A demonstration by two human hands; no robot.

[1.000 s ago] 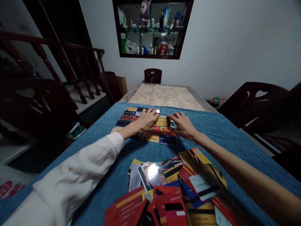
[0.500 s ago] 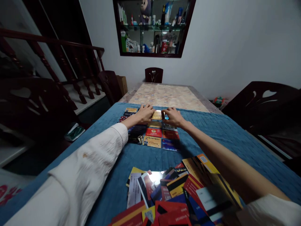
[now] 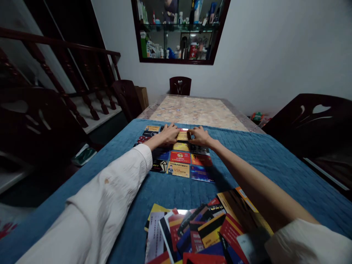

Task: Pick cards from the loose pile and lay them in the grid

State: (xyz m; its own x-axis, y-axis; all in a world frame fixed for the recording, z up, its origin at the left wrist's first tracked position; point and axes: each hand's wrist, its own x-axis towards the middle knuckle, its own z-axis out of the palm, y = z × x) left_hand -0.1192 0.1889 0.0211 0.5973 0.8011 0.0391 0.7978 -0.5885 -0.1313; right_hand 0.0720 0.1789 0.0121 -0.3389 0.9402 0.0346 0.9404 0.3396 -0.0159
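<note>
A gold card (image 3: 183,136) lies at the far end of the laid-out cards, held between my two hands. My left hand (image 3: 171,134) grips its left edge with bent fingers. At its right edge, my right hand (image 3: 200,137) pinches with thumb and fingers. Just behind it a reddish strip shows. Nearer me in the same columns lie a yellow card (image 3: 181,147), a red card (image 3: 180,157), a VIP card (image 3: 178,169), an orange-red card (image 3: 201,160) and a blue card (image 3: 202,173). My left hand and forearm hide part of the left columns.
A loose, overlapping pile of cards (image 3: 192,231) lies close to me on the blue cloth (image 3: 123,194), partly under my right forearm. Beyond the cloth is the patterned tabletop (image 3: 198,110). Dark chairs (image 3: 180,86) stand around the table.
My right hand has moved slightly left, and the gold card no longer glares as brightly. A reddish strip now shows behind it. The view has shifted slightly.
</note>
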